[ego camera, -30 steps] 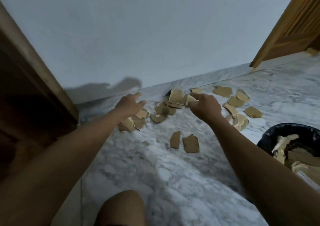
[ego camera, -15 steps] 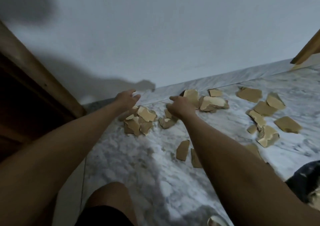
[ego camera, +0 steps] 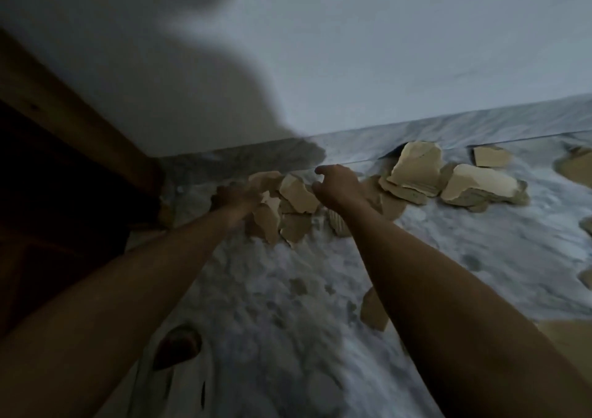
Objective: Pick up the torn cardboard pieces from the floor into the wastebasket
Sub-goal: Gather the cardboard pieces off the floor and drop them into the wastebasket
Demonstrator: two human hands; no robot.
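Note:
Torn tan cardboard pieces lie on the marble floor along the wall. A small pile [ego camera: 298, 193] sits between my hands. My left hand [ego camera: 237, 199] is blurred and lies against the pile's left side; its grip is unclear. Just right of the pile hovers my right hand [ego camera: 336, 183], fingers curled and apart, with nothing in it. A bigger heap [ego camera: 413, 171] and a pale piece [ego camera: 477, 183] lie further right. One lone piece [ego camera: 373, 310] lies beside my right forearm. The wastebasket is out of view.
A dark wooden door frame [ego camera: 64, 119] stands at the left, close to my left arm. The marble skirting [ego camera: 480, 129] and a white wall close off the far side. My knee [ego camera: 177, 347] shows at the bottom. More pieces [ego camera: 576, 167] lie at the right edge.
The view has swung left and closer, so the wastebasket has dropped out of sight. Both hands have closed in on the leftmost pile, the right hand moving left to it.

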